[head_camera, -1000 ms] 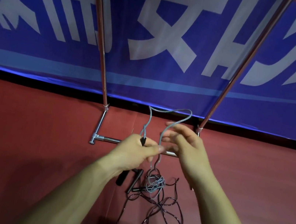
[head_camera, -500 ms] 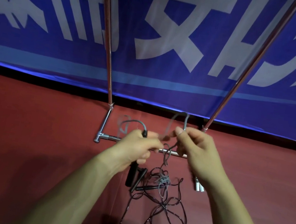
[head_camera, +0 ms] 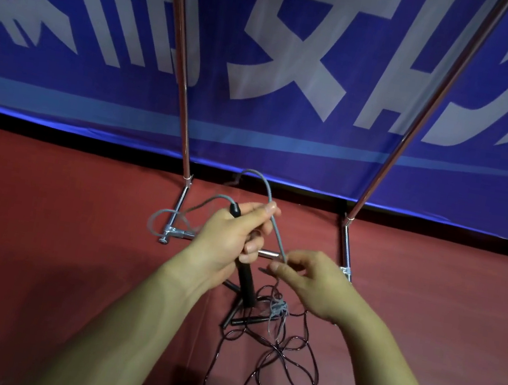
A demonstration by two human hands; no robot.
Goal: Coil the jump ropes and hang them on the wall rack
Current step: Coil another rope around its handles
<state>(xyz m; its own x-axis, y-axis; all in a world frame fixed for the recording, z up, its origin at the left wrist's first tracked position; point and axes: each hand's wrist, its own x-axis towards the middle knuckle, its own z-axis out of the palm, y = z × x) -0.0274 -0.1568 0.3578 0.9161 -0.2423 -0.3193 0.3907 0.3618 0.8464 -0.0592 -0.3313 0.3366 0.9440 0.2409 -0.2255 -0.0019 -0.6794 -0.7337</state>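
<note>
a blue banner (head_camera: 288,137) with white lettering hangs behind a chrome rack (head_camera: 183,81) standing on a red floor (head_camera: 36,257). in front of it, a person's left hand (head_camera: 228,238) grips the black handle (head_camera: 246,284) of a grey jump rope (head_camera: 278,234), its cord arching above the fist, while the right hand (head_camera: 315,278) pinches the same cord between thumb and fingertips. beneath them a dark jump rope (head_camera: 285,367) lies loosely tangled on the floor, beside spare black handles (head_camera: 250,320).

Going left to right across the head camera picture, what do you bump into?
The rack's left pole, the left hand gripping a black handle, the right hand pinching the grey rope, the rack's right pole.
</note>
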